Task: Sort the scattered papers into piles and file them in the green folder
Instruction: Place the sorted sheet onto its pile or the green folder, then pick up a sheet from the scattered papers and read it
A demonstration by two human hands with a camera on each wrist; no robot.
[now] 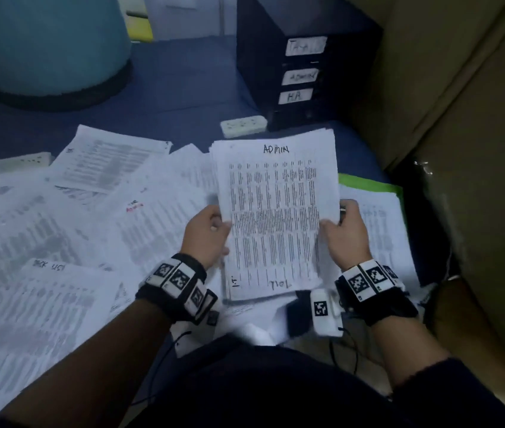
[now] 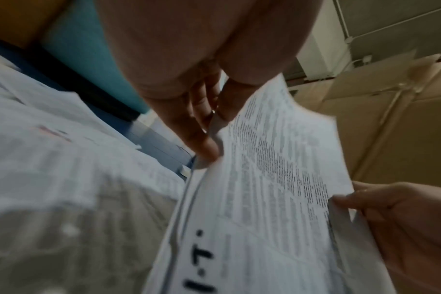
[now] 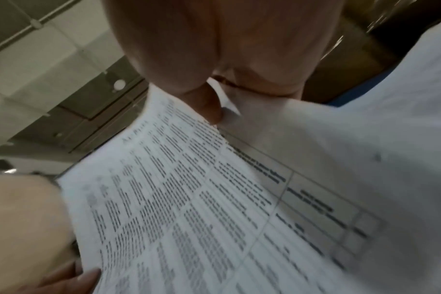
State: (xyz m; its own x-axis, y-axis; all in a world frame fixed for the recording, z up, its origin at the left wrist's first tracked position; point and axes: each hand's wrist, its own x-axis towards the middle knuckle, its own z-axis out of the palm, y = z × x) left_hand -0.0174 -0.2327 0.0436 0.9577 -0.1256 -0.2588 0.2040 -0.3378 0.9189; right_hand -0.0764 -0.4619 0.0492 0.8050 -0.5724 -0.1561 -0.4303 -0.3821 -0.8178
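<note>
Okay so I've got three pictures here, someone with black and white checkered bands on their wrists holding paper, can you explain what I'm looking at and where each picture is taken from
No machine here: a person works with bare hands, wearing patterned wrist bands that carry small cameras. The big overview comes from a camera on their head, looking down. The other two are taken from each wrist, looking along the hand, so the palm fills the top.

The left hand and right hand each grip one side of a stack of printed sheets with "ADMIN" handwritten on top. Scattered papers cover the blue surface to the left. On the right, a green folder peeks out under more sheets. Behind stands a black drawer unit with handwritten labels.
</note>
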